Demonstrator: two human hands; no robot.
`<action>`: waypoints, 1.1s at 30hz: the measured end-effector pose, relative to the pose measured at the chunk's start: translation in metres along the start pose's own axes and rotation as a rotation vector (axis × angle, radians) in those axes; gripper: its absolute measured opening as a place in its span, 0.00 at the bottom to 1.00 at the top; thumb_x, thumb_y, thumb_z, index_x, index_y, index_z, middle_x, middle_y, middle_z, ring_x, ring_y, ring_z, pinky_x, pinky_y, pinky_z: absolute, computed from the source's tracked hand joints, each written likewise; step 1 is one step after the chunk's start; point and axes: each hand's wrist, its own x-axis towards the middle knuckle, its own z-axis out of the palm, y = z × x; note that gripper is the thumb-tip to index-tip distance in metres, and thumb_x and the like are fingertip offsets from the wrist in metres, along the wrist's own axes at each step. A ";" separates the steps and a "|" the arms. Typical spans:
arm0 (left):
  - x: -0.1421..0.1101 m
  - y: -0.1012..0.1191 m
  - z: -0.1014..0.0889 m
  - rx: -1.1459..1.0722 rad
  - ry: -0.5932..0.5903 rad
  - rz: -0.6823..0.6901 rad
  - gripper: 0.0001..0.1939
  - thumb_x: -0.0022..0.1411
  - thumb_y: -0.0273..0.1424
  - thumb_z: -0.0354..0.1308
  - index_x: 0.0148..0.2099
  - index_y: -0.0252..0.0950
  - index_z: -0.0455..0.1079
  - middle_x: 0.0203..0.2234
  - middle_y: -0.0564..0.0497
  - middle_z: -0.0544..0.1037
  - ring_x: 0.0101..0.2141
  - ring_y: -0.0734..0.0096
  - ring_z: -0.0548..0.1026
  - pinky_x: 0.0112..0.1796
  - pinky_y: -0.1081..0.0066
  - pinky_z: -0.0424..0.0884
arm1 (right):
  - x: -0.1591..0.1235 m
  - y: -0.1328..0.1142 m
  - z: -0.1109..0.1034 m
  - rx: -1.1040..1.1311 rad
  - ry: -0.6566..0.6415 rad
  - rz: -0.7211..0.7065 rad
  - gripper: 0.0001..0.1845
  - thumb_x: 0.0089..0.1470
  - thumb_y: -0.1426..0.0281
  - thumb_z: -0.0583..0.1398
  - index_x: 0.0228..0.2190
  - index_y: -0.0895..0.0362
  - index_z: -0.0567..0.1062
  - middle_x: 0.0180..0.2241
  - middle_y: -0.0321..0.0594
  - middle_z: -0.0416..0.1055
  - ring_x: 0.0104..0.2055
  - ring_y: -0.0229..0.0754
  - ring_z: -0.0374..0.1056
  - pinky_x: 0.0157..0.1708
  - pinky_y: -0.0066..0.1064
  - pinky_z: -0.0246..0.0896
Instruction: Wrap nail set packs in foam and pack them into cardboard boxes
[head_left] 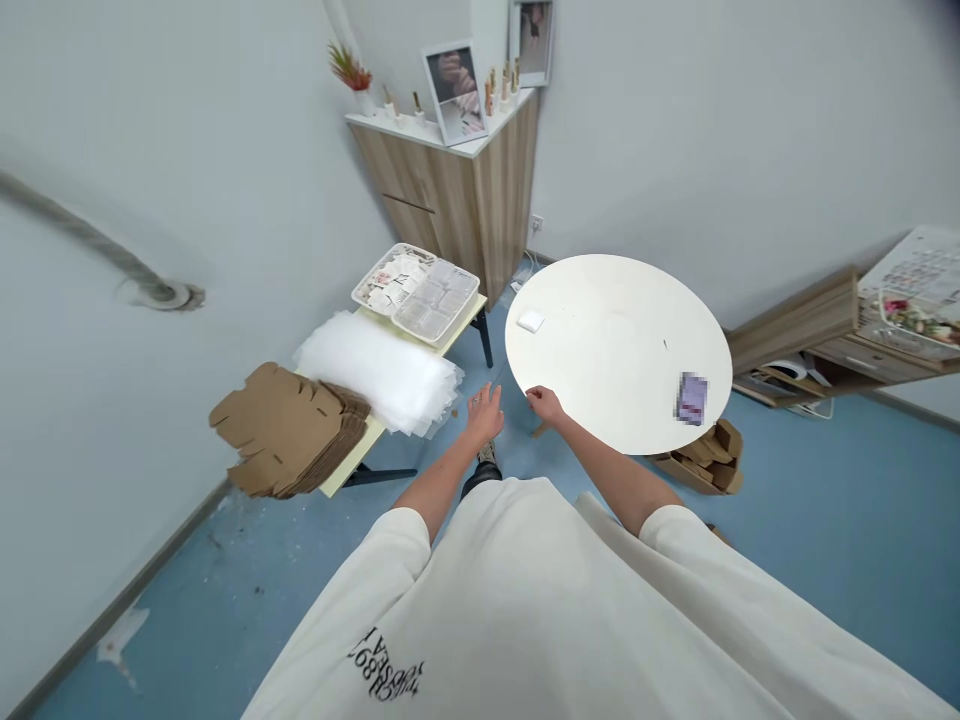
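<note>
i can't tell from here whether the curled fingers of my right hand [547, 404] pinch anything. the purple item [691, 399] on the round table [611, 310] reaches me as coarse blocks, and the dark speck [664, 344] near it is too small to name. the round table hides part of the cardboard box [692, 477]; my left hand [486, 413] covers some of the shoe [487, 453]. the rear picture frame [534, 40] runs off the top edge, the pipe [97, 238] off the left.

white shirt [510, 600] | black print [386, 665] | possibly "897" and "SEA" | rest too skewed to read
</note>
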 end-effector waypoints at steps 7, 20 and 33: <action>-0.064 -0.054 -0.023 0.009 0.118 -0.122 0.30 0.72 0.38 0.46 0.72 0.37 0.53 0.72 0.39 0.51 0.68 0.49 0.55 0.64 0.51 0.54 | -0.020 -0.048 0.049 -0.062 -0.083 -0.126 0.11 0.60 0.68 0.56 0.41 0.54 0.78 0.39 0.41 0.79 0.40 0.42 0.75 0.41 0.31 0.69; -0.175 -0.253 -0.060 -0.027 0.292 -0.405 0.27 0.74 0.41 0.43 0.70 0.37 0.57 0.69 0.40 0.58 0.67 0.52 0.58 0.63 0.55 0.57 | -0.043 -0.178 0.247 -0.420 -0.302 -0.530 0.12 0.63 0.70 0.56 0.45 0.55 0.77 0.47 0.44 0.77 0.44 0.43 0.73 0.47 0.33 0.67; -0.227 -0.407 -0.075 -0.065 0.124 -0.470 0.28 0.67 0.46 0.57 0.64 0.39 0.63 0.65 0.38 0.63 0.64 0.47 0.61 0.62 0.54 0.56 | -0.053 -0.257 0.382 -0.712 -0.434 -0.878 0.15 0.63 0.75 0.55 0.48 0.57 0.76 0.49 0.45 0.72 0.48 0.44 0.70 0.45 0.31 0.64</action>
